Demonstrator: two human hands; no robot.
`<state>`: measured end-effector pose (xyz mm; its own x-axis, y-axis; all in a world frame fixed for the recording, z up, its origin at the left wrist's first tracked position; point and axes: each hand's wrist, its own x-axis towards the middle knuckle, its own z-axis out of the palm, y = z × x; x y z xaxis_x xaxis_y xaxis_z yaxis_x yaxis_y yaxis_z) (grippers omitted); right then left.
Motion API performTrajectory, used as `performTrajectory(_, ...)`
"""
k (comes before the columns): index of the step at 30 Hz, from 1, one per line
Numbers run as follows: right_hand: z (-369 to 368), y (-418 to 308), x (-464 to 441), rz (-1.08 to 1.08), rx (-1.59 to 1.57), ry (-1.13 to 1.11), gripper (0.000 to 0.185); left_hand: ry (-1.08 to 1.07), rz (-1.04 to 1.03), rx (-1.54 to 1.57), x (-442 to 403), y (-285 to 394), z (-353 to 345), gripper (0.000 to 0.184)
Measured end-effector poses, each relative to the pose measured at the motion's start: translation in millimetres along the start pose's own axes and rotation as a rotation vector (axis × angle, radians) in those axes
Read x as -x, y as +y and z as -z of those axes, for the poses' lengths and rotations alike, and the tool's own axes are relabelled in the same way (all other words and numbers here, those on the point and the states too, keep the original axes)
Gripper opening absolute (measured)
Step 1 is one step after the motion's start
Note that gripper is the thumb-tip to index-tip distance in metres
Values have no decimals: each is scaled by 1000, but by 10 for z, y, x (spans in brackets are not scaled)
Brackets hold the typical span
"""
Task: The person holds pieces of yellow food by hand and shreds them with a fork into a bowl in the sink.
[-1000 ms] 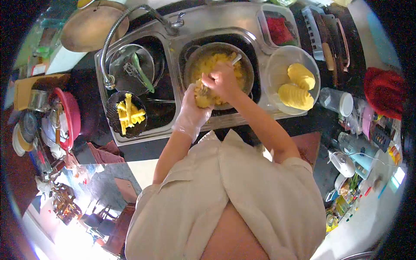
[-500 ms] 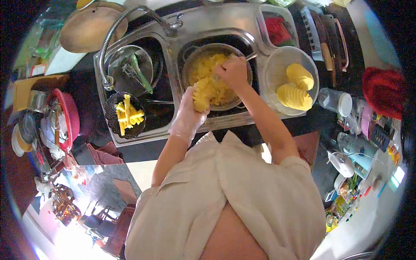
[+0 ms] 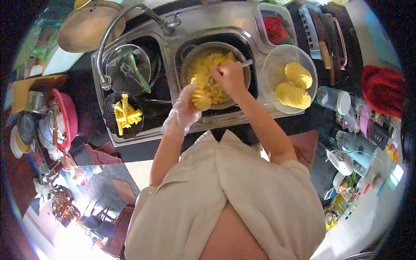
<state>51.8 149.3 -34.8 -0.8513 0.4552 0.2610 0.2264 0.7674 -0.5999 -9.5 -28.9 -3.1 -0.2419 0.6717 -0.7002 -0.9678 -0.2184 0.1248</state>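
Observation:
My left hand, in a clear plastic glove, is closed around a peeled pineapple with grooved sides, tilted over a metal pot. In my bare right hand is a spoon-like metal tool. Its pale handle end sticks out to the right, and its working end lies against or close to the pineapple; my fingers partly hide it. Small yellow pineapple pieces fill much of the pot, which stands in the right sink basin.
To the right, a clear tub holds two peeled pineapples. Yellow strips lie in a dark basket at the left. The faucet arches over the left basin, where a glass lid and a green-handled tool lie. Knives stand at upper right.
My right hand has turned a little, and the tool's handle has dropped slightly. My left hand has shifted slightly left, still gripping the pineapple.

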Motion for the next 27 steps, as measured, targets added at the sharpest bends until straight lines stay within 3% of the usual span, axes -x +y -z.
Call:
performTrajectory(1, 0, -30, 35, 2, -3, -4, 37, 3, -3, 3, -2, 0, 91, 32)
performTrajectory(3, 1, -54, 61, 57, 6, 89, 30, -415, 100, 236, 3, -8, 152, 37)
performTrajectory(4, 6, -54, 62, 56, 6, 89, 30, -415, 101, 237, 30, -33, 98, 37)
performTrajectory(6, 31, -49, 58, 58, -17, 74, 29, -61, -58, 252, 106, -116, -162, 43)
performTrajectory(7, 75, -68, 40, 55, -15, 76, 29, 64, -94, 98, 159, -135, -396, 36)
performTrajectory(12, 166, -74, -41, 217, 22, 87, 29, -83, -103, 60, 82, -81, -271, 36)
performTrajectory(14, 242, -59, -57, 163, 10, 119, 29, -108, -103, 79, 116, -125, -278, 36)
performTrajectory(16, 334, -142, -110, 116, -7, 143, 29, -206, -848, -868, 109, -238, -237, 39)
performTrajectory(17, 350, -225, -125, 210, -43, 149, 28, -198, -850, -865, 27, -219, -133, 39)
performTrajectory(18, 347, -303, -119, 300, -78, 159, 29, -143, -587, -538, -119, -166, 13, 41)
performTrajectory(20, 260, -334, -101, 303, -46, 120, 28, -96, -318, -215, -197, -150, 59, 45)
performTrajectory(21, 203, -312, -110, 322, -69, 151, 28, -80, -364, -419, -134, -177, 42, 40)
performTrajectory(24, 59, -196, -124, 301, -49, 135, 28, -109, -131, -30, -54, -169, -27, 35)
performTrajectory(26, -64, -92, -159, 352, -27, 194, 30, -1, -959, -1293, 101, -238, -163, 38)
performTrajectory(27, -40, -69, -204, 355, -19, 200, 30, -11, -964, -1291, 30, -170, -145, 38)
